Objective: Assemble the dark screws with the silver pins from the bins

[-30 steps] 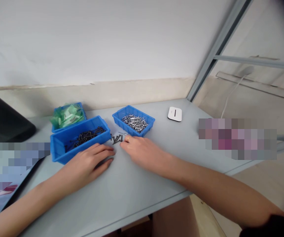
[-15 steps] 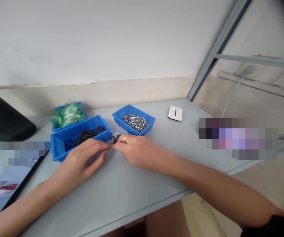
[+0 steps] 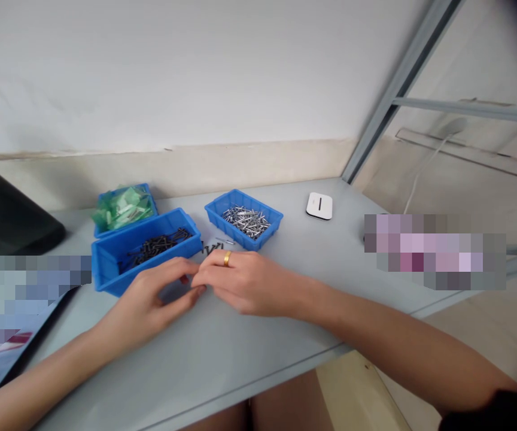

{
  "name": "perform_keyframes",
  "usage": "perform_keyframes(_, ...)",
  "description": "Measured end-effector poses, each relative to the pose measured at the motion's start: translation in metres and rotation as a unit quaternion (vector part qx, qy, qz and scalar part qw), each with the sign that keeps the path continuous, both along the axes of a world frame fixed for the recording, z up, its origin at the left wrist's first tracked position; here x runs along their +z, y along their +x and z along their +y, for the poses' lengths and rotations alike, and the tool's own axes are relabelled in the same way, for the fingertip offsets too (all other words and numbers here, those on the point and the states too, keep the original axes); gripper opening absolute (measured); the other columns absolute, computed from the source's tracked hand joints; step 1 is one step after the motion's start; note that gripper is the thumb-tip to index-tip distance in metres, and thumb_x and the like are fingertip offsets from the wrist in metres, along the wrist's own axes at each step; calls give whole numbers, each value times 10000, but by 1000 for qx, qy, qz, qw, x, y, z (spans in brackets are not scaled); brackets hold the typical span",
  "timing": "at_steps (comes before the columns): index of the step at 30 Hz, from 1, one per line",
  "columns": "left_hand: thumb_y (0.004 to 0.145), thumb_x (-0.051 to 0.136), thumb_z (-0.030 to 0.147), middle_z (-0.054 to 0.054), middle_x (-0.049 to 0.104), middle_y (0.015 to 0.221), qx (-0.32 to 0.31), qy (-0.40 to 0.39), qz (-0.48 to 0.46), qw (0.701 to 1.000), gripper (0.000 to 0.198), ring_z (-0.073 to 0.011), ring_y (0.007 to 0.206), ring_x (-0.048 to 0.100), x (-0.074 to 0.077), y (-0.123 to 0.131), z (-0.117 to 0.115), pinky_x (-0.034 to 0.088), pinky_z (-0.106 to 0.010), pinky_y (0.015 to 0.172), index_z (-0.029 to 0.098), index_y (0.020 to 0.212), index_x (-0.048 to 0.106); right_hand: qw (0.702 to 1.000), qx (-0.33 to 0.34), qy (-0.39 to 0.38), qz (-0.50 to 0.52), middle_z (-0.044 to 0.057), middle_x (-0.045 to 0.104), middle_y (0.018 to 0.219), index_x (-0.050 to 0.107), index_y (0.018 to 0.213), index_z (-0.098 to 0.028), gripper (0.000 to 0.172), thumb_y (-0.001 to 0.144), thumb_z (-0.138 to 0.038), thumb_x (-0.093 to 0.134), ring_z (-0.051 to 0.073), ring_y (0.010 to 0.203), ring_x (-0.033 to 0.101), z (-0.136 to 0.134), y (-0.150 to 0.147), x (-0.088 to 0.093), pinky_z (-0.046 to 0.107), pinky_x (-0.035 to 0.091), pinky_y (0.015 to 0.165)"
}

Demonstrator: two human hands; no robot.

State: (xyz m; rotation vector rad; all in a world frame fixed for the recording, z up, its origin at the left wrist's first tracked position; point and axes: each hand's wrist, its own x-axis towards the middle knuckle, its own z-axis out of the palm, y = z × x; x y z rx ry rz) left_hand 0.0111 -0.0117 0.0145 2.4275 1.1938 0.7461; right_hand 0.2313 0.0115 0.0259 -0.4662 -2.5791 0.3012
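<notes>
My left hand [image 3: 157,296] and my right hand [image 3: 245,282] meet at the fingertips just above the table. The right fingers, one wearing a gold ring, are pinched together between the left thumb and forefinger; whatever they hold is hidden. Just beyond them lie several loose black screws [image 3: 212,247] and a silver pop rivet [image 3: 226,241]. A blue bin [image 3: 106,263] of black screws [image 3: 155,246] stands beside my left hand. Behind my right hand is another blue bin [image 3: 222,222], filled with silver pop rivets [image 3: 249,221].
At the back left, a third blue bin [image 3: 149,194] holds green plastic packets [image 3: 126,206]. A dark cylindrical object [image 3: 9,209] leans in from the left. A white box-shaped device [image 3: 320,205] rests at the right rear of the grey table [image 3: 258,353], near a metal frame [image 3: 391,114].
Both hands have drawn slightly toward me, and the left thumb and forefinger now sit around the right fingertips. More of the loose screws and the rivet shows behind them.
</notes>
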Motion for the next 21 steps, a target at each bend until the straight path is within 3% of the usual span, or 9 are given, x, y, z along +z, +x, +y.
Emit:
perform_keyframes(4, 933, 526, 308, 31, 672, 761, 3, -12, -13, 1000, 192, -129, 671, 614, -2, 0, -1, 482, -208, 611, 217, 827, 657, 999, 5, 32, 13, 108, 650, 1131, 627, 1111, -136, 328, 967, -87, 336, 171, 1056, 615, 2, 0, -3, 295, 513, 907)
perform_keyframes(10, 934, 566, 331, 39, 704, 818, 25, -20, -45, 998, 163, -134, 733, 646, -2, -1, 0, 492, -203, 673, 241, 863, 681, 996, -28, 78, 39, 86, 670, 1044, 650, 1030, -146, 293, 943, -71, 380, 168, 987, 604, 5, 0, -5, 291, 493, 917)
perform_keyframes(21, 883, 598, 388, 21, 738, 828, 87, 5, -64, 994, 169, -172, 730, 680, 5, 1, -1, 544, -237, 660, 258, 850, 700, 995, -54, 29, 75, 90, 673, 1064, 641, 1056, -137, 300, 930, -63, 379, 166, 995, 613, 3, 1, -3, 292, 504, 885)
